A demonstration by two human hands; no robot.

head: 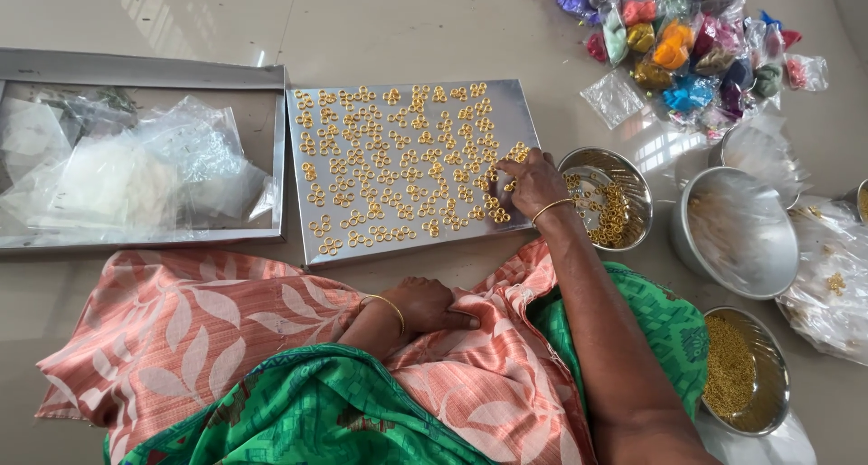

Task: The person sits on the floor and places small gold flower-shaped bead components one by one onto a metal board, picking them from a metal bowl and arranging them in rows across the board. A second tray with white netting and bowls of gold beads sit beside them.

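Observation:
A flat steel tray (pixel 318 244) lies on the floor in front of me, covered with several small clusters of gold rings (pixel 398 167). My right hand (pixel 532 183) reaches over the tray's right edge, fingertips pinched on a ring cluster there. My left hand (pixel 425 304) rests curled on the pink leaf-patterned cloth (pixel 208 329) over my lap, holding nothing I can see. Each wrist wears a gold bangle.
A steel bowl of gold rings (pixel 619 216) sits right of the tray. A plastic-lined steel bowl (pixel 737 234) and a bowl of tiny gold beads (pixel 741 375) stand further right. A shallow steel box with clear plastic bags (pixel 136 167) lies left. Coloured bead packets (pixel 687 49) pile far right.

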